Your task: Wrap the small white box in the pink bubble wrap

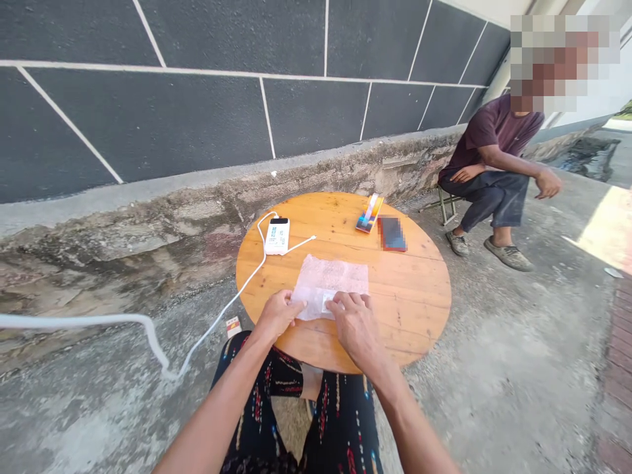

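A sheet of pinkish, see-through bubble wrap (336, 271) lies on the round wooden table (415, 289), its near part folded over. My left hand (279, 315) pinches the near left corner of the sheet between thumb and fingers. On the near part of the wrap is a small flat white packet (326, 301), partly covered by my right hand (356, 324). The thumb and bent fingers of that hand press on the packet and the wrap around it. What lies under the right palm is hidden.
Toward the back stand a white power strip (277, 237) with a white cable (222, 315), a tape dispenser (369, 214) and a dark phone-like object (393, 234). A small box (233, 326) is on the ground at left. Another person (503, 151) sits at right, beside the wall.
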